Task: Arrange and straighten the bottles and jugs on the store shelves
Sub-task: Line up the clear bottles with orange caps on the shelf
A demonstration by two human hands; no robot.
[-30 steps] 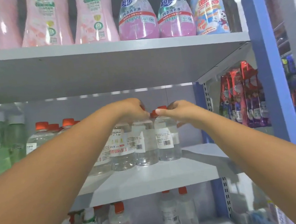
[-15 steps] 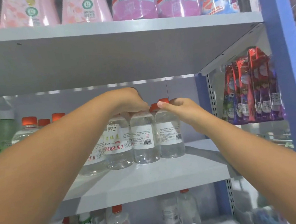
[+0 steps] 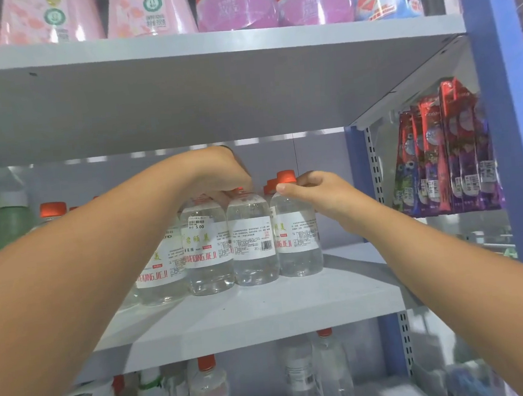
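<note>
Several clear bottles with orange caps and white labels stand in a row on the middle grey shelf (image 3: 265, 322). My left hand (image 3: 219, 176) reaches in from the left and grips the tops of the middle bottles (image 3: 252, 246), hiding their caps. My right hand (image 3: 320, 192) pinches the neck of the rightmost bottle (image 3: 298, 242) just under its orange cap (image 3: 285, 176). A bottle (image 3: 206, 251) with a 5.00 price sticker stands left of these, partly behind my left forearm.
Pink and blue detergent bottles (image 3: 235, 5) line the top shelf. Green bottles (image 3: 10, 218) stand at far left. More clear bottles (image 3: 208, 391) fill the shelf below. Red and purple packets (image 3: 447, 154) hang at right beside the blue upright (image 3: 510, 110).
The view has tilted down slightly and moved closer. Both hands stay on the bottle tops; the rightmost bottles have shifted a little so the row stands closer together.
</note>
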